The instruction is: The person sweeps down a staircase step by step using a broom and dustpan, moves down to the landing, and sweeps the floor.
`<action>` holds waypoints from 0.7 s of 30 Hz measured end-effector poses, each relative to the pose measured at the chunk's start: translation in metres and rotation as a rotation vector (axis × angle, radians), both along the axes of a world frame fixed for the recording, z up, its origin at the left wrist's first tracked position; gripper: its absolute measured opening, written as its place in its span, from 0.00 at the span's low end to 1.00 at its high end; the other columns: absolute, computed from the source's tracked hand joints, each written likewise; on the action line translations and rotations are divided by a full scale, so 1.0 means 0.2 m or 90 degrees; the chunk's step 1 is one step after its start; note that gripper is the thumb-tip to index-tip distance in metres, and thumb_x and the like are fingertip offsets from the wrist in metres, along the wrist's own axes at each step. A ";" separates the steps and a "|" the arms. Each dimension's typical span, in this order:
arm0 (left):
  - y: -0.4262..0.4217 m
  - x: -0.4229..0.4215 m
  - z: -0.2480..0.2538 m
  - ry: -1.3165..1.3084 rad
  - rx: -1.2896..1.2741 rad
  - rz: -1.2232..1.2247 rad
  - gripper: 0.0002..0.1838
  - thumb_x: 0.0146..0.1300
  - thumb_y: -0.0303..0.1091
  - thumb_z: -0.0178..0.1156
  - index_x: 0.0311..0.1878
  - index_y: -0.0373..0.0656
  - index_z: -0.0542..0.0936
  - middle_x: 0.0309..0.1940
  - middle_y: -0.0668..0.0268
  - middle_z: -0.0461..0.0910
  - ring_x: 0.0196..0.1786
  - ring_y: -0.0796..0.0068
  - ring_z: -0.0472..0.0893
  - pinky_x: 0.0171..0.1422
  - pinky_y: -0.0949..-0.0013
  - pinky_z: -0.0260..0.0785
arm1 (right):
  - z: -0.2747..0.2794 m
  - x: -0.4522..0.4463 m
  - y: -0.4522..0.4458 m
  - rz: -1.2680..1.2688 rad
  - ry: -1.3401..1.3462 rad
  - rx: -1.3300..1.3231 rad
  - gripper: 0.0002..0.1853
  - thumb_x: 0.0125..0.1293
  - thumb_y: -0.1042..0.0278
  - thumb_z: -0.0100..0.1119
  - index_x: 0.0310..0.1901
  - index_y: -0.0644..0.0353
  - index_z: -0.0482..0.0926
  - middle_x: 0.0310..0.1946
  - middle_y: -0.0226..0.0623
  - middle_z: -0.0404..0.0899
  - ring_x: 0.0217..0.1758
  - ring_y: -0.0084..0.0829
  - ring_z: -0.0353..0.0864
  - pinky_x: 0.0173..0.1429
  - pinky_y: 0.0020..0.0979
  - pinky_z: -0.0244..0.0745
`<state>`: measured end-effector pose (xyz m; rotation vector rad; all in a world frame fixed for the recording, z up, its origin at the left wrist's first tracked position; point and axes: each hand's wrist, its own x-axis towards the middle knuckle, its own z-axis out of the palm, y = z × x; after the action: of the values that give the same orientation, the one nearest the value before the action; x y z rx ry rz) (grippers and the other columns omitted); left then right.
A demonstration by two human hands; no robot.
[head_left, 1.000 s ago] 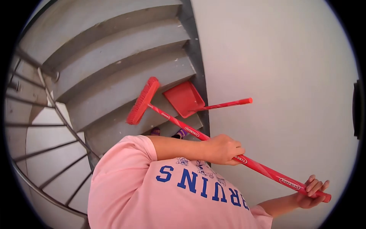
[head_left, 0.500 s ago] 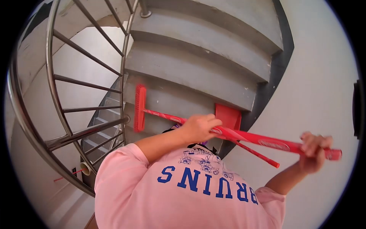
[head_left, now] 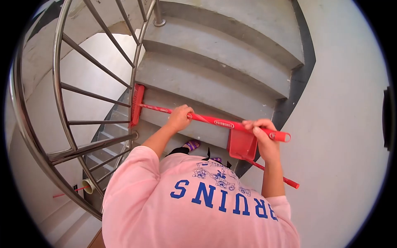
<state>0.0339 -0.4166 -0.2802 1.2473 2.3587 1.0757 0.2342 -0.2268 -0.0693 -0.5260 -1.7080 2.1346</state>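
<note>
A red broom runs across the middle of the head view, its handle [head_left: 215, 120] slanting down to the right. My left hand [head_left: 180, 117] is wrapped round the handle about midway along. Nearer the handle's end, my right hand [head_left: 266, 138] grips it with thumb and fingers. The broom head [head_left: 137, 106] is at the far left, by the foot of the railing posts, over the inner end of a step. Below the handle, a red dustpan [head_left: 243, 144] sits by the wall side; my right forearm hides part of its stick [head_left: 290, 182].
Grey stairs [head_left: 215, 49] rise ahead. A metal railing [head_left: 64, 111] curves along the left, with lower steps beyond it. A white wall [head_left: 343, 124] with a dark skirting [head_left: 304, 74] bounds the right. My feet in purple sandals [head_left: 191, 145] stand below.
The broom has moved left, its head now by the railing. My right hand has come inward and down from the far right, and my left hand has shifted left and slightly up.
</note>
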 end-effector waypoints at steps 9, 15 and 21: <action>0.14 0.33 0.11 -0.113 -0.025 -0.188 0.09 0.47 0.28 0.59 0.35 0.42 0.78 0.35 0.58 0.78 0.42 0.54 0.77 0.48 0.57 0.68 | 0.26 0.36 -0.02 -0.091 -0.035 0.112 0.06 0.62 0.79 0.51 0.41 0.66 0.72 0.35 0.44 0.80 0.47 0.39 0.80 0.55 0.39 0.73; 0.18 0.45 0.25 -0.162 0.016 -0.289 0.11 0.49 0.30 0.61 0.37 0.43 0.77 0.36 0.59 0.78 0.43 0.56 0.76 0.48 0.58 0.68 | 0.46 0.43 -0.07 -0.113 0.006 0.249 0.10 0.63 0.68 0.53 0.41 0.66 0.72 0.29 0.44 0.80 0.39 0.39 0.82 0.53 0.43 0.72; 0.13 0.50 0.44 -0.181 0.024 -0.306 0.10 0.49 0.29 0.61 0.38 0.44 0.77 0.34 0.59 0.77 0.42 0.55 0.76 0.47 0.58 0.69 | 0.57 0.46 -0.08 -0.073 0.077 0.338 0.20 0.65 0.51 0.54 0.40 0.64 0.73 0.23 0.43 0.80 0.33 0.40 0.82 0.53 0.45 0.71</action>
<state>0.1331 -0.3899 -0.1919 1.4619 1.7172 1.0525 0.3264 -0.2434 0.0454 -0.3217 -2.0116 1.5093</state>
